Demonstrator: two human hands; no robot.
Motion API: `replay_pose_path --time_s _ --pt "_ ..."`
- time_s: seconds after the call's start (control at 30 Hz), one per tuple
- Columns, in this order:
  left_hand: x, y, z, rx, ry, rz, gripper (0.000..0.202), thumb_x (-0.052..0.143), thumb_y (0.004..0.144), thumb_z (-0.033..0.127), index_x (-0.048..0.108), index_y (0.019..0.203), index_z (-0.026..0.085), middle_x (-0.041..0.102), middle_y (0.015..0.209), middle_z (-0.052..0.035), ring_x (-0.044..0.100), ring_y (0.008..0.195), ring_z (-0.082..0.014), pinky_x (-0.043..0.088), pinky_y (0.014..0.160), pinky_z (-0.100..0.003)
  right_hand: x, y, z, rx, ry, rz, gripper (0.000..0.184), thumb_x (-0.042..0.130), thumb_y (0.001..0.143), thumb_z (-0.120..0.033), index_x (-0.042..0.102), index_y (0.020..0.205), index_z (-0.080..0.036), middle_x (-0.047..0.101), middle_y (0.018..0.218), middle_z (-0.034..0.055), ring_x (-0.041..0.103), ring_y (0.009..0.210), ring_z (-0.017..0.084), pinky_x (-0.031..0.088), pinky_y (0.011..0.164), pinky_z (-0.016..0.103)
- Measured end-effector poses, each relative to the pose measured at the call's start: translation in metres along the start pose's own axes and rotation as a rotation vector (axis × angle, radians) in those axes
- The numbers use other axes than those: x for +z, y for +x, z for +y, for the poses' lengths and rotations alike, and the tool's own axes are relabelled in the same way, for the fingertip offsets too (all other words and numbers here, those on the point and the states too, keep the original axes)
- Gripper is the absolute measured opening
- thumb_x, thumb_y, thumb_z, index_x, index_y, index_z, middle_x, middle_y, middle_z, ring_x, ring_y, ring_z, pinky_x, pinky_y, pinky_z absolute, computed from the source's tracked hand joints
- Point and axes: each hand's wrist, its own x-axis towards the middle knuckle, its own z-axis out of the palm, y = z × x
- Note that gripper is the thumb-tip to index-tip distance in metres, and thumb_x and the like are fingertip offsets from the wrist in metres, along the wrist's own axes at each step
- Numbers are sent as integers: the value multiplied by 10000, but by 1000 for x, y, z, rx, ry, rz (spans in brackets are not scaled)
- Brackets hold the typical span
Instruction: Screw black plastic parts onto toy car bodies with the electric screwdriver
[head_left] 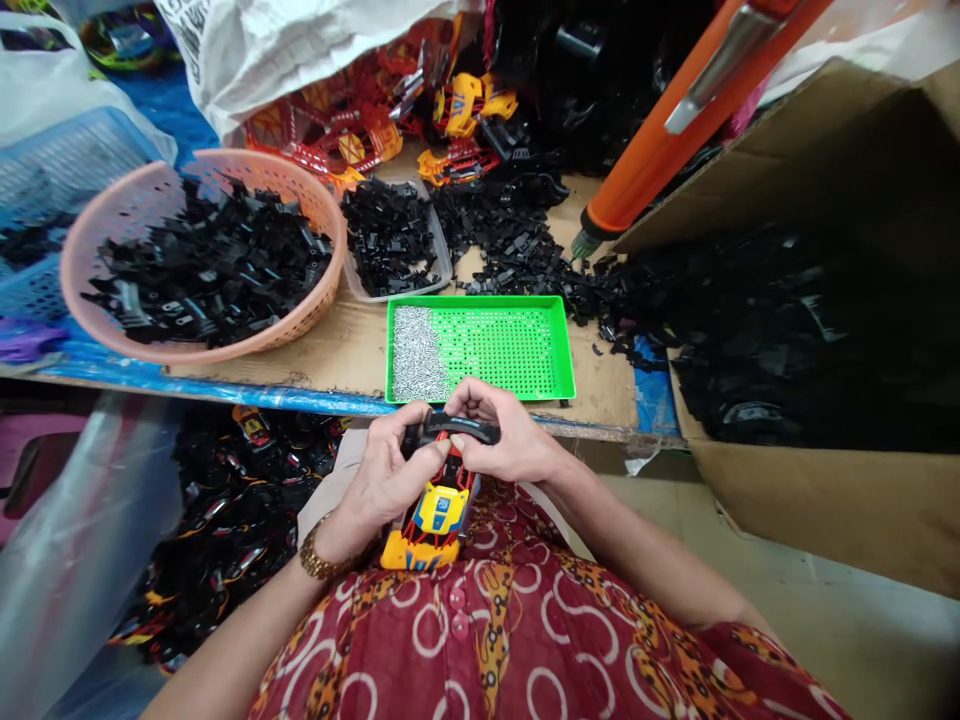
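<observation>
A toy car with a yellow, red and blue body rests against my lap, its black front bumper part facing the table. My left hand closes round the car's left front side, thumb pressing near the bumper. On the other side my right hand pinches the bumper, its thumb meeting the left thumb at the middle. Just beyond both hands lies a green perforated tray, with many small silver screws heaped at its left end. The car's underside is hidden.
An orange basket and a clear box hold black plastic parts. More black parts lie loose behind the tray. An orange electric screwdriver hangs at right above a cardboard box. Toy cars are piled below left.
</observation>
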Motion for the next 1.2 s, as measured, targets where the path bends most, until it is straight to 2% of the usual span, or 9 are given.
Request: replay_pose_path --time_s 0.13,0.23,0.37,0.53,0.8,1.2 --pt "-4 -6 -7 -80 -234 -20 223 654 807 386 540 780 196 451 687 41 390 631 -125 359 558 -241 -8 -4 0 -1 43 -63 358 640 722 -367 575 1010 -165 602 900 23 566 784 133 482 703 301" --pt "-5 -9 -9 -105 -297 -18 257 680 836 414 539 799 203 445 695 42 394 626 -122 358 549 -230 -10 -9 -3 25 4 -65 311 614 729 -340 580 983 -163 607 859 13 558 736 119 471 671 287" --pt "-5 -4 -11 -75 -274 -17 340 774 755 427 518 734 204 426 656 53 371 587 -110 334 512 -220 -3 -12 -7 71 -49 -21 203 606 704 -295 550 867 -189 569 722 -36 498 623 94 414 583 255" --pt "-6 2 -10 -77 -251 -32 343 805 690 389 522 699 195 443 625 60 342 558 -92 307 494 -212 5 -10 -9 67 -20 29 181 607 674 -288 553 813 -186 550 688 -49 456 579 79 388 558 247" --pt "-14 0 -4 -111 -217 -73 312 778 721 365 513 709 199 414 626 69 328 569 -90 289 499 -202 8 -8 -12 69 -4 50 173 615 653 -309 559 765 -189 550 649 -47 459 564 82 364 532 237" --pt "-18 -2 -8 -60 -148 -68 328 788 750 407 536 747 197 444 667 54 368 615 -106 324 539 -212 10 -7 -10 82 21 57 178 640 643 -300 543 749 -196 532 646 -60 439 578 77 344 543 233"
